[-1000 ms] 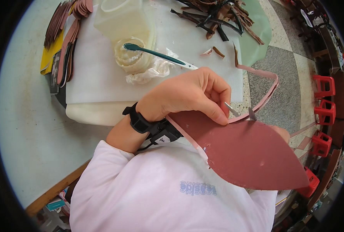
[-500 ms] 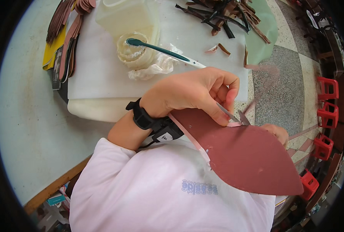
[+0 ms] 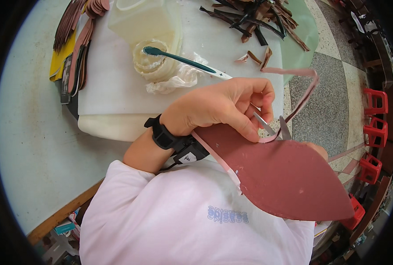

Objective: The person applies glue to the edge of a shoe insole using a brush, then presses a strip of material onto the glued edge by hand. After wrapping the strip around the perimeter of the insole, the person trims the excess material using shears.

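My left hand, a black band round its wrist, pinches a dark red insole at its upper edge, thumb on top. Pale pink edging runs along the insole's left side. Mostly hidden behind the insole is my right hand; its fingers do not show. Scissors rise past the insole's upper edge from that hand's side, blades parted, close to my left thumb. Between the blades passes a narrow pinkish-brown strip, still joined to the insole's edge, bending up and over toward the table.
On the white-covered table stands a pale tub with a green-and-white brush across it, beside crumpled plastic. Dark offcuts pile up at the far right. Stacked insoles lie far left. Red stools line the right.
The scissor blades have parted wider and shifted slightly right. The strip, blurred before, now stands up in a clear bend. The insole's pointed end has moved a little right.
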Motion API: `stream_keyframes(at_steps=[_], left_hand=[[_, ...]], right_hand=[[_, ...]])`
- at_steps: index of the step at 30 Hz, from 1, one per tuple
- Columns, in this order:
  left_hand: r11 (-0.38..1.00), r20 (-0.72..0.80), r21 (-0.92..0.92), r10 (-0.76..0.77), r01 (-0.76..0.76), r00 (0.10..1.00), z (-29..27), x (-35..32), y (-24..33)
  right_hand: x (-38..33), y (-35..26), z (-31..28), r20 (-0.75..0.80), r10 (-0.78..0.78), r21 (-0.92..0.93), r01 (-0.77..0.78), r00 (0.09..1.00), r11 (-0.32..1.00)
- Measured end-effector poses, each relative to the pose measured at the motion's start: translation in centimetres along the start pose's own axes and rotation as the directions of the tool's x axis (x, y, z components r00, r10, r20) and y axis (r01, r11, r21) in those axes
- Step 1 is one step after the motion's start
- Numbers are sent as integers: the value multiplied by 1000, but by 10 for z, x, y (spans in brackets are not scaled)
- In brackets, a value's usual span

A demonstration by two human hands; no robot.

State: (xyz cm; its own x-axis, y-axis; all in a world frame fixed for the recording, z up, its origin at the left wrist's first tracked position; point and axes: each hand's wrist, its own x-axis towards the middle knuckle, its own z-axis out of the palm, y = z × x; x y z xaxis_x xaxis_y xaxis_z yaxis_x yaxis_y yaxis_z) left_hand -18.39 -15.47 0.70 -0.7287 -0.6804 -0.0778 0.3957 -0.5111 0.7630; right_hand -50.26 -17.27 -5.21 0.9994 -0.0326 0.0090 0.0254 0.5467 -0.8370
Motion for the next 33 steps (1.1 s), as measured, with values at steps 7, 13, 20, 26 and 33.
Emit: stream_keyframes(at_steps=[7, 13, 20, 26, 33], left_hand=[[992, 4, -121, 39, -38, 999, 6, -1, 5], [996, 20, -27, 81, -81, 997, 6, -1, 7], [987, 48, -96, 136, -131, 990, -7, -7, 10], [972, 38, -164, 178, -170, 983, -5, -6, 4], [998, 12, -12, 64, -64, 998, 2, -7, 9]], right_hand=[[0, -1, -6, -6, 0, -22, 0, 1000, 1000], [4, 0, -14, 7, -11, -37, 12, 1000, 999], [20, -3, -29, 56, -67, -102, 73, 996, 992], [29, -6, -31, 83, -90, -137, 101, 992, 985], [15, 11, -13, 42, -58, -99, 62, 997, 993]])
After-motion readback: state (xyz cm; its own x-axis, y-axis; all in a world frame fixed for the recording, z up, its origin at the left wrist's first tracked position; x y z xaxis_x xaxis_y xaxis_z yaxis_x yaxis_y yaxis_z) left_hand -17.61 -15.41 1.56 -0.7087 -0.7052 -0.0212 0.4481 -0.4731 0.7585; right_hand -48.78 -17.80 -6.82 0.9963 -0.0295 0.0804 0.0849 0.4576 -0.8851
